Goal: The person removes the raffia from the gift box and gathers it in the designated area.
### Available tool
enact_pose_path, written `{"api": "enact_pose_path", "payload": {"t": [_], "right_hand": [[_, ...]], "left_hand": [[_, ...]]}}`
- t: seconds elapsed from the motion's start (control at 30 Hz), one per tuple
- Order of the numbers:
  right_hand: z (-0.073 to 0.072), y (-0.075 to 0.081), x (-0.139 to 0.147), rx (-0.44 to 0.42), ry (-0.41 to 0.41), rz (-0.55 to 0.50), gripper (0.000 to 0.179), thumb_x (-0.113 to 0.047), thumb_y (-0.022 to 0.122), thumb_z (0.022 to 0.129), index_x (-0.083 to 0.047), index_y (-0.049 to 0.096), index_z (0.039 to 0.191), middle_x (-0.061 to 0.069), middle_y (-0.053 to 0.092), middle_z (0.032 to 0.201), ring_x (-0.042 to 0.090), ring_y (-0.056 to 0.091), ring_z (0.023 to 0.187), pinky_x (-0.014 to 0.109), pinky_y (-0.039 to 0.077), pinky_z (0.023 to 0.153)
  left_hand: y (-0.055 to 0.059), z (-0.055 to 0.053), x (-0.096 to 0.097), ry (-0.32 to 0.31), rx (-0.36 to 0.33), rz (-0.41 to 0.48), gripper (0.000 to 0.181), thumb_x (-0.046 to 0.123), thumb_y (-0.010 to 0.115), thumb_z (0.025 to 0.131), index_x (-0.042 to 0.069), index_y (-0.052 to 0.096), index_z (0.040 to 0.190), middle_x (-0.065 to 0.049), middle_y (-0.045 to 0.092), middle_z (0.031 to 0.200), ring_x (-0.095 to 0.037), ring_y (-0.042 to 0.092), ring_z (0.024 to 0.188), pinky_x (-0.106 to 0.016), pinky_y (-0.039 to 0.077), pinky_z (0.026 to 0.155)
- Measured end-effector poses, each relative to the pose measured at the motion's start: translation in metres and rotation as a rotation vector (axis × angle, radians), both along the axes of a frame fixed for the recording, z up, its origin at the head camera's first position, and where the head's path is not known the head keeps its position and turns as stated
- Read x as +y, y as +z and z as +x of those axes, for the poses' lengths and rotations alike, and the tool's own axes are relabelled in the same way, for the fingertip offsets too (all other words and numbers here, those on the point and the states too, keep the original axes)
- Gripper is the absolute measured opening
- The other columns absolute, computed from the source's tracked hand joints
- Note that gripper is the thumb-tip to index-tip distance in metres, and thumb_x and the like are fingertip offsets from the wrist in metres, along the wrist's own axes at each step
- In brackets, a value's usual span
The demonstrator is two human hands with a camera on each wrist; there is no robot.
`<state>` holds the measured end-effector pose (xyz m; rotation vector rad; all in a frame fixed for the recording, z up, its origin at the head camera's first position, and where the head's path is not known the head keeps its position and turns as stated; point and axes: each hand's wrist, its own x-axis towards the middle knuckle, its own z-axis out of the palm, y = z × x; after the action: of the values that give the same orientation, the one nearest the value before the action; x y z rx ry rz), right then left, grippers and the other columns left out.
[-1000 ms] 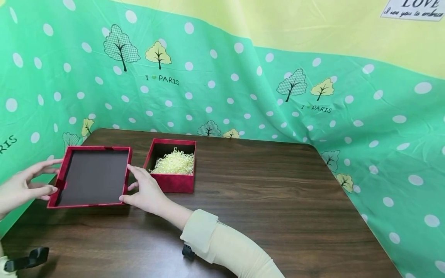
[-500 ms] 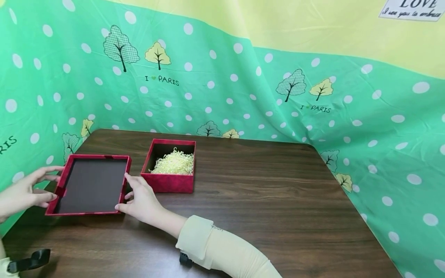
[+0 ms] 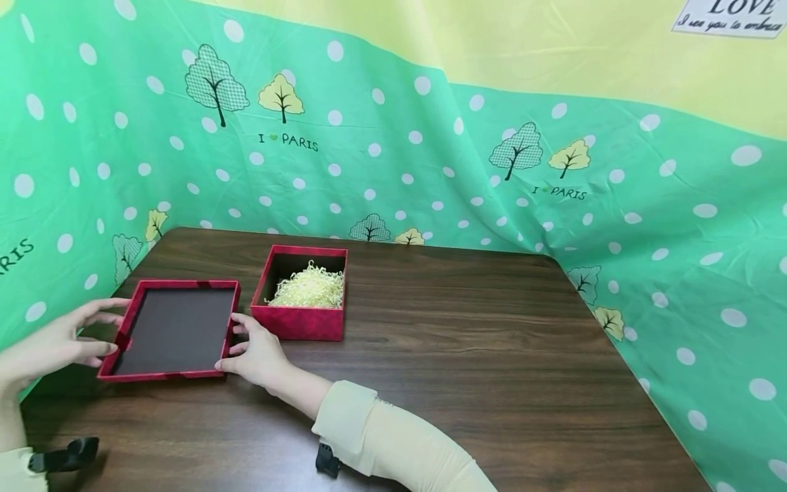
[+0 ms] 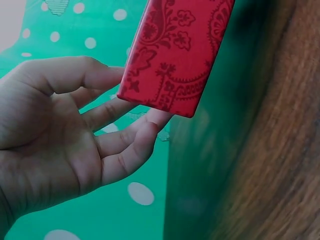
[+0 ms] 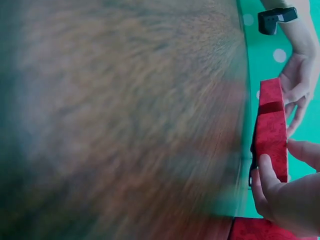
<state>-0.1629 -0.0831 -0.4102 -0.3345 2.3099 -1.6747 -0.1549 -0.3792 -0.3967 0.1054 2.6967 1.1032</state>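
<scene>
A shallow red box lid with a dark lining lies hollow side up, low over the left part of the table, between my two hands. My left hand holds its left side, thumb at the near part of the rim and the other fingers farther back. On the opposite side my right hand grips the rim between thumb and fingers. Dark floral patterning covers the lid's outer side in the left wrist view. Just right of the lid stands a deeper red box, uncovered, with pale yellow shredded paper inside.
The dark wooden table stretches to the right of the box. A green and yellow printed curtain hangs around its back and sides. Black straps sit at the wrists, near the cream sleeves.
Both hands have brought the lid lower and nearer to me, then shifted it slightly right. The box of shredded paper has stayed in place.
</scene>
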Motion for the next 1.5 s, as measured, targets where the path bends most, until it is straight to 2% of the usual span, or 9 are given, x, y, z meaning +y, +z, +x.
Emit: {"api": "enact_pose_path", "payload": {"t": [0.1,0.27,0.33,0.4,0.6,0.9,1.03,1.27,1.5], "right_hand": [[-0.002,-0.003,0.0,-0.059,-0.006,-0.044,0.079,0.007,0.081,0.066,-0.024,0.052,0.133,-0.008,0.06,0.116,0.006,0.065,0.08,0.016,0.049,0.061],[-0.003,-0.008,0.002,-0.208,0.014,-0.221,0.083,0.018,0.074,0.067,-0.021,0.05,0.136,-0.006,0.055,0.121,0.014,0.063,0.082,0.027,0.056,0.064],[-0.004,-0.009,0.002,-0.258,0.022,-0.277,0.084,0.02,0.071,0.067,-0.02,0.048,0.138,-0.005,0.053,0.124,0.015,0.062,0.084,0.033,0.057,0.065],[-0.005,-0.011,0.003,-0.287,0.027,-0.301,0.085,0.021,0.07,0.068,-0.02,0.047,0.139,-0.005,0.052,0.127,0.016,0.061,0.086,0.036,0.058,0.067],[-0.007,-0.013,0.003,-0.319,0.031,-0.278,0.083,0.016,0.072,0.07,-0.023,0.046,0.139,-0.007,0.05,0.131,0.014,0.061,0.087,0.037,0.057,0.069],[-0.006,-0.009,0.005,-0.313,0.064,-0.23,0.08,0.009,0.073,0.074,-0.02,0.043,0.142,-0.007,0.049,0.136,0.009,0.06,0.078,0.036,0.057,0.069],[-0.006,-0.007,0.007,-0.303,0.089,-0.221,0.079,0.007,0.072,0.075,-0.019,0.042,0.143,-0.007,0.046,0.14,0.008,0.06,0.075,0.036,0.057,0.068],[-0.007,0.001,0.013,-0.281,0.12,-0.191,0.078,0.005,0.072,0.076,-0.021,0.042,0.143,-0.005,0.046,0.14,0.011,0.059,0.091,0.036,0.056,0.067],[-0.006,0.014,0.02,-0.287,0.148,-0.175,0.075,0.002,0.072,0.078,-0.023,0.043,0.142,-0.002,0.048,0.139,0.019,0.059,0.105,0.037,0.056,0.075]], "left_hand": [[-0.006,-0.005,-0.001,-0.009,-0.009,0.043,0.08,0.001,0.059,0.084,-0.008,0.008,0.146,-0.041,0.03,0.129,-0.029,0.061,0.092,-0.036,0.055,0.063],[-0.016,-0.013,-0.006,-0.024,-0.013,0.085,0.078,0.007,0.058,0.087,-0.005,0.01,0.147,-0.038,0.031,0.133,0.001,0.055,0.088,-0.036,0.055,0.064],[-0.018,-0.015,-0.006,-0.028,-0.016,0.09,0.075,0.008,0.058,0.089,-0.003,0.012,0.147,-0.037,0.031,0.134,0.009,0.05,0.087,-0.036,0.055,0.065],[-0.019,-0.016,-0.005,-0.035,-0.019,0.094,0.074,0.008,0.057,0.089,-0.003,0.013,0.148,-0.037,0.031,0.134,0.01,0.049,0.087,-0.035,0.055,0.065],[-0.022,-0.019,-0.004,-0.043,-0.03,0.1,0.071,0.008,0.054,0.092,-0.004,0.012,0.148,-0.038,0.03,0.134,0.008,0.051,0.087,-0.033,0.053,0.066],[-0.024,-0.023,-0.003,-0.038,-0.066,0.109,0.068,0.011,0.052,0.093,-0.002,0.013,0.147,-0.037,0.03,0.136,0.009,0.048,0.089,-0.036,0.051,0.069],[-0.025,-0.025,-0.003,-0.038,-0.07,0.088,0.069,0.011,0.053,0.092,-0.004,0.014,0.146,-0.037,0.031,0.135,0.003,0.048,0.092,-0.037,0.051,0.069],[-0.021,-0.025,-0.003,-0.042,-0.047,0.09,0.066,0.011,0.052,0.093,-0.005,0.015,0.146,-0.037,0.031,0.136,0.009,0.05,0.088,-0.037,0.052,0.069],[-0.013,-0.024,0.001,-0.037,0.014,0.023,0.063,0.018,0.052,0.096,-0.006,0.018,0.144,-0.035,0.035,0.133,0.015,0.044,0.087,-0.035,0.052,0.069]]}}
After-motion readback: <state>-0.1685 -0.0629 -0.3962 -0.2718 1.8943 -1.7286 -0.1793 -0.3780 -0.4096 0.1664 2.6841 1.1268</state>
